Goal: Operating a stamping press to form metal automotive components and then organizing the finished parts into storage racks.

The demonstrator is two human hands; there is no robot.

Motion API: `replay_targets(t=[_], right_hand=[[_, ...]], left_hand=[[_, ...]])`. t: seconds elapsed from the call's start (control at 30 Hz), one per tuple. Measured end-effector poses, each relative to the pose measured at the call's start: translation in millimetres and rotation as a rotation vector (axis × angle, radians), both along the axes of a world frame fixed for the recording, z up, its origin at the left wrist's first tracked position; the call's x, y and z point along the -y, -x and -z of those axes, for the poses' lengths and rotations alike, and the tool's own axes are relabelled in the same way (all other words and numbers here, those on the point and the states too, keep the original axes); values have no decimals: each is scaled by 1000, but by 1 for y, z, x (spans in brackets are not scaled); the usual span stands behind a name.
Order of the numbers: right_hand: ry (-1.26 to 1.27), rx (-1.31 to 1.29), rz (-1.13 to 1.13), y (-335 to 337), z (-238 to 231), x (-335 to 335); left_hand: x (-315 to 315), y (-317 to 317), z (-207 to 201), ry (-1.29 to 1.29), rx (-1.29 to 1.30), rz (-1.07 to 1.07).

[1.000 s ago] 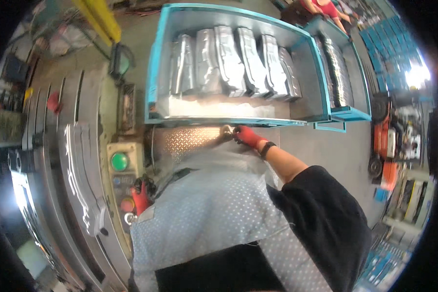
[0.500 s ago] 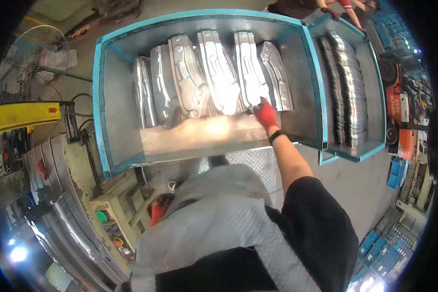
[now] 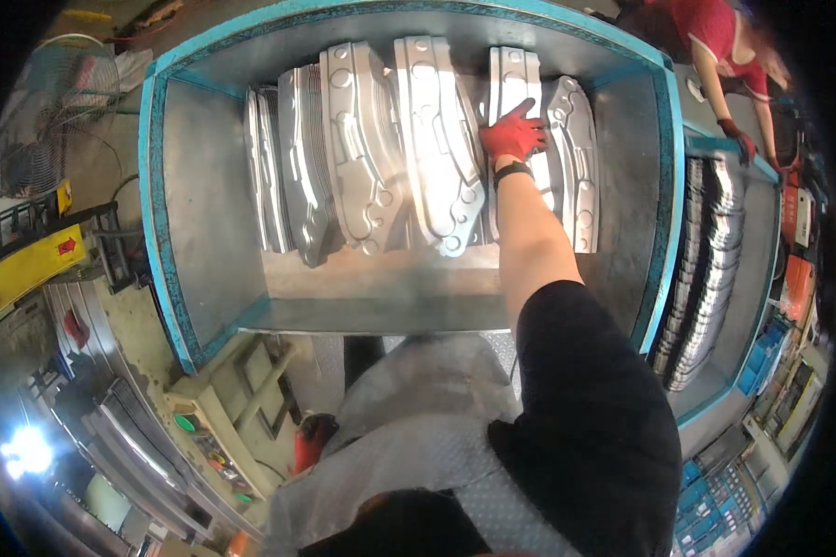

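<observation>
A factory floor seen from above, grey concrete under crowded equipment. At far left, a round wire fan guard (image 3: pixel 42 121) stands over a yellow sign (image 3: pixel 23 274) with a small red arrow. Below it, ribbed grey metal machinery curves along the edge, next to a pale green control box (image 3: pixel 223 408) carrying a green round button and smaller coloured buttons.

The left hand (image 3: pixel 311 444), in a red glove, hangs low beside the control box, partly hidden by a grey apron; whether it is open or closed cannot be told.

In the middle sits a large metal bin (image 3: pixel 172 278) with teal-painted edges and dull grey walls. Inside, stamped metal panels (image 3: pixel 381 158) stand on edge in a row, silvery, curved, embossed with round bosses and ridges.

The right hand (image 3: pixel 514 133), in a red glove with a black wristband, reaches into the bin with fingers spread flat against the rightmost panels (image 3: pixel 576 167), not closed around them.

To the right, a second teal bin (image 3: pixel 762 278) holds a dense stack of thinner curved metal parts (image 3: pixel 711 278). At top right, another person (image 3: pixel 724 37) in a red top leans over it, with a red-gloved hand near its rim.
</observation>
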State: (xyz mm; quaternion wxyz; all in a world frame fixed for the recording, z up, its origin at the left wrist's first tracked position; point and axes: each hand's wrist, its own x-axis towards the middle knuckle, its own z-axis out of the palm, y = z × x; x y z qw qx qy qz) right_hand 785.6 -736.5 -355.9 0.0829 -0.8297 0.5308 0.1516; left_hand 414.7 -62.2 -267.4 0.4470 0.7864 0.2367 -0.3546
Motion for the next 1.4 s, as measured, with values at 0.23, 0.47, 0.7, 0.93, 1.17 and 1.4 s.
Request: replay_targets(t=[0.23, 0.47, 0.7, 0.93, 1.17, 1.4], right_hand=[[-70, 11, 11, 3, -8, 6], [-109, 108, 12, 17, -11, 23], [-347, 850, -103, 109, 15, 113], [-1526, 1299, 484, 168, -117, -22], [-1965, 1640, 408, 158, -214, -178], [-1900, 1479, 304, 160, -256, -338]], left_hand=[[45, -21, -25, 330, -92, -316], [107, -66, -71, 105, -79, -226], [27, -38, -7, 486, -221, -259], [161, -153, -107, 123, 270, 303], [225, -181, -193, 407, 634, 800], [63, -119, -222, 413, 879, 266]])
